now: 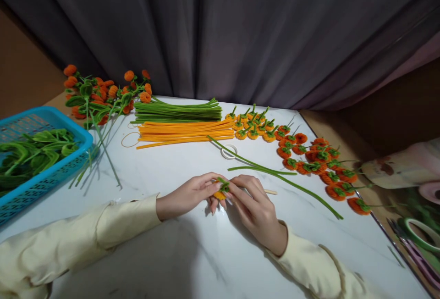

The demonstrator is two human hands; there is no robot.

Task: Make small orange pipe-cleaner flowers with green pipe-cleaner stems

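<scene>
A small yellow flower head (219, 195) with a green piece (223, 184) on top is between my hands over the white table. My left hand (187, 196) grips the flower from the left, thumb and fingers closed on it. From the right, the fingertips of my right hand (256, 207) pinch at the green piece. A thin wooden stick (270, 192) shows just past my right hand. Beyond the hands lie long green stems (292, 186) and a white tape ring (229, 152).
Bundles of green stems (178, 112) and orange-yellow stems (185, 131) lie at the back. Yellow flower heads (253, 133) and orange ones (319, 156) spread rightward. At left are a blue basket (44, 170) of leaves and orange flowers (99, 95). Green tape (421, 235) sits far right.
</scene>
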